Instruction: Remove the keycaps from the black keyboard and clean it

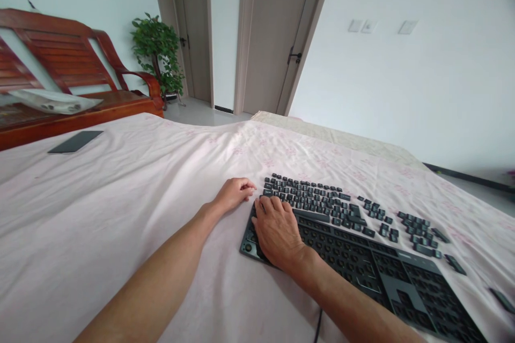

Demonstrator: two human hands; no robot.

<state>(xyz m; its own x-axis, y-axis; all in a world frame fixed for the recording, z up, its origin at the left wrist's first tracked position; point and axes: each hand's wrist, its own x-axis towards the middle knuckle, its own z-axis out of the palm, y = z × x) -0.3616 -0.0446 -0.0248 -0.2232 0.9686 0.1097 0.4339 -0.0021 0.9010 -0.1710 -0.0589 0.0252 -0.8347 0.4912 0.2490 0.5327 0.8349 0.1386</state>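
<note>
Head view: got a black keyboard [396,285] near right on the sheet [173,187], with loose keycaps [355,211] along its far side. Got the right hand [279,228] bent over its left end, plus the left hand [234,193] half-curled just left; can't tell if pinching anything.

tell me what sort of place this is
Likely a room in a home, perhaps a living room: the wooden bench, the leafy plant and the pale pink flowered cloth suggest it.
</note>
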